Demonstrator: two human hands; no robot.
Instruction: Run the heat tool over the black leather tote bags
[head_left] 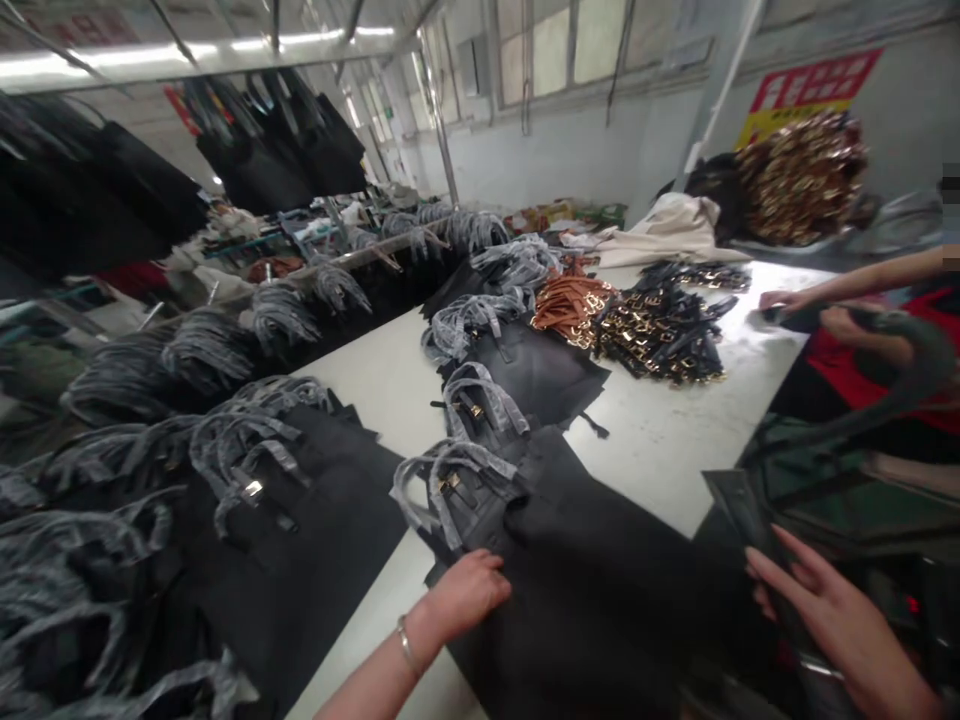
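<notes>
My left hand [469, 590], with a bangle on its wrist, has its fingers curled over the near-left edge of a black bag panel [592, 570]. Handles wrapped in clear plastic [465, 460] and a gold-coloured clasp [448, 482] lie at the panel's far end. On the right, my right hand [825, 610] grips a long, dark leather-like strip [731, 500] between thumb and fingers. The strip's lower end is dark and hard to make out. Beyond the panel, more black bag pieces [540, 360] with wrapped handles overlap on the white table [645, 450].
Piles of brown straps [574, 305] and black straps [660, 330] with gold buckles lie further back. More bag panels [315, 530] cover the left. Black pieces [277, 140] hang from a rail. A co-worker's hands [787, 300] handle a dark strap at the right.
</notes>
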